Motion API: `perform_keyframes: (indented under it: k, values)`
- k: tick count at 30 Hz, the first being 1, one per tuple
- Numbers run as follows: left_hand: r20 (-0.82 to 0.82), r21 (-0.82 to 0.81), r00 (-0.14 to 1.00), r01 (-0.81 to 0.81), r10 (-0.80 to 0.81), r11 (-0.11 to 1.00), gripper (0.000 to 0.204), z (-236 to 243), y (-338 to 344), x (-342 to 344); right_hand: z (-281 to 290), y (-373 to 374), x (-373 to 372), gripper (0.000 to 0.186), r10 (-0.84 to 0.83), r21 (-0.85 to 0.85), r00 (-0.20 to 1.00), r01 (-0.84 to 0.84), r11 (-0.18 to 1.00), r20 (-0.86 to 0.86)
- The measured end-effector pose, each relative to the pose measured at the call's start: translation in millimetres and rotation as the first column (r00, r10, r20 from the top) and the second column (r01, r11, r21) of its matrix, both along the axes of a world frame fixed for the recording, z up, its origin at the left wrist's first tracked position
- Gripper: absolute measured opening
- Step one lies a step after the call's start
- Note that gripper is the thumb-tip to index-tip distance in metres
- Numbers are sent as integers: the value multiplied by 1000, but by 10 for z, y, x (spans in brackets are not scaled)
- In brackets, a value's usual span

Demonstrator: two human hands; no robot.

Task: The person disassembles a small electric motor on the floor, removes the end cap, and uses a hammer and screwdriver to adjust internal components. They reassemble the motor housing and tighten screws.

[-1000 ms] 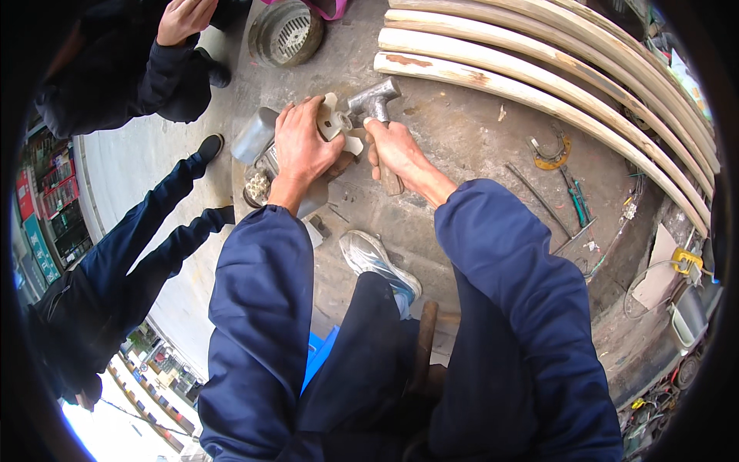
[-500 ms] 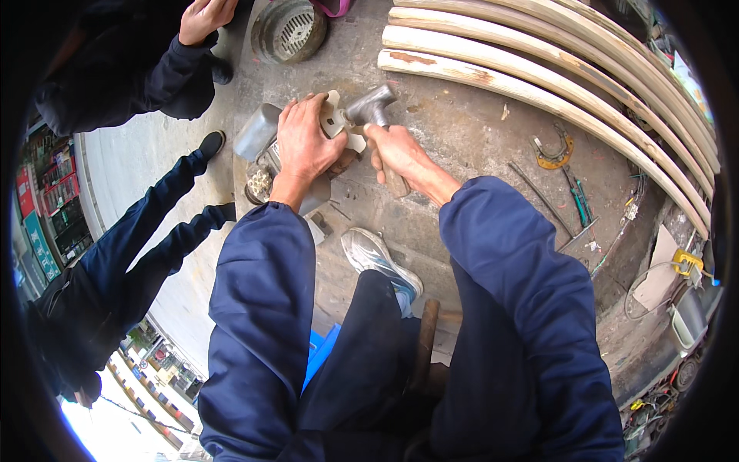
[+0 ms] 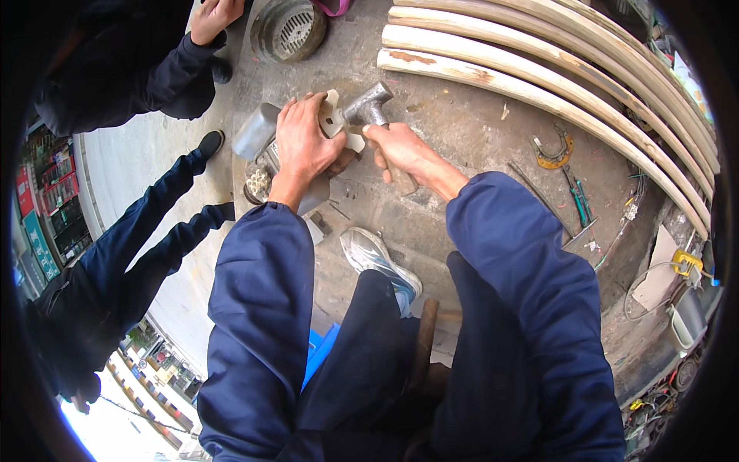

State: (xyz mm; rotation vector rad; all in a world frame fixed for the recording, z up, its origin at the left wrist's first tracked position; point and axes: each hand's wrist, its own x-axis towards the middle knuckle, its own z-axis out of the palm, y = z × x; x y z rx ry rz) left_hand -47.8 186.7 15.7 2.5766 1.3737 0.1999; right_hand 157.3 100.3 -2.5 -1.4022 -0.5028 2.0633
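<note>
My left hand is closed around a pale, flat metal piece with lobed edges and a small hole; its lower part is hidden by the fingers. In my right hand is a hammer, gripped by its wooden handle. The grey hammer head lies at the right edge of the metal piece; I cannot tell whether they touch. Beneath and beside my left hand is a silvery metal housing, partly covered by the hand. Next to my left wrist sits a round part with a lumpy beige middle.
Long peeled wooden poles lie at the upper right. On the ground to the right are a yellow-and-metal horseshoe-shaped piece, green-handled pliers and a thin rod. A slotted round metal basin stands far off. Other people are at left.
My right hand and the hammer handle have shifted slightly right, and the hammer head has tilted and moved a little left. My left hand and the metal piece stay almost in place.
</note>
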Motion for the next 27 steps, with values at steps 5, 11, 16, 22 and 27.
perform_keyframes:
  k: [5, 11, 16, 22, 27]
  values:
    - [0, -3, 1000, 8, -8, 1000, 68, 22, -2, 2, -147, -336, 353, 41, 36, -53, 999, -35, 998, 20]
    - [52, -103, 998, 24, -18, 994, 74, 143, -12, -1, -315, -829, 830, 37, 128, -220, 979, -91, 971, 161]
    - [-81, 9, 991, 108, -107, 994, 73, 276, -501, 5, -202, -1106, 1012, 33, 127, 28, 377, -380, 925, 917]
    - [-225, -430, 912, 222, -342, 875, 62, -41, -1977, 270, 72, -694, 721, 27, -141, 413, 516, -461, 785, 845]
    - [105, -622, 994, 45, 26, 782, 50, -126, -2391, 198, -153, 26, 90, 48, -292, 699, 654, -533, 477, 698]
